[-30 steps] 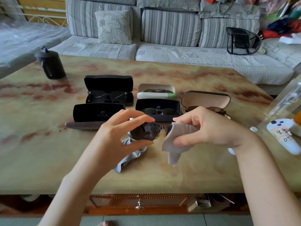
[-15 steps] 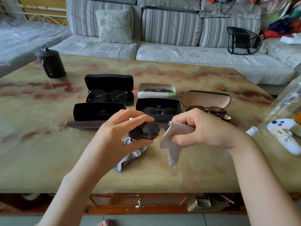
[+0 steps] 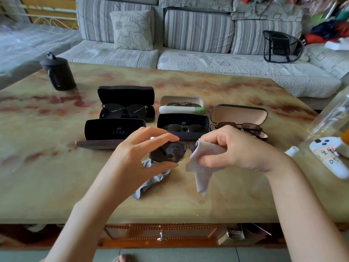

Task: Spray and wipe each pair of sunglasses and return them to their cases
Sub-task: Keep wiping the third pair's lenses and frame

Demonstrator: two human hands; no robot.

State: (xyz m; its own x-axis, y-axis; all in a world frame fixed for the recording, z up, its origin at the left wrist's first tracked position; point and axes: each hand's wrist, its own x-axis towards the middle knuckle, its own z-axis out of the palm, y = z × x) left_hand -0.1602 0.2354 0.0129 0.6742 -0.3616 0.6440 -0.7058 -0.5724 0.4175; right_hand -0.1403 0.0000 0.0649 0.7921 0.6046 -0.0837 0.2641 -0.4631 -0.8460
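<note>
Grey cloth [image 3: 203, 163] pinched in the right hand [image 3: 236, 148] wipes one lens of the sunglasses [image 3: 168, 153], which the left hand [image 3: 143, 154] grips above the desk [image 3: 56, 176]; next, probably, the other lens, then the empty case [image 3: 113, 132].

Soft, even daylight with wide-angle bending.
The glossy counter [image 3: 56, 176] shows pale glare on the left; edges curve, and the far right corner is blurred.
</note>
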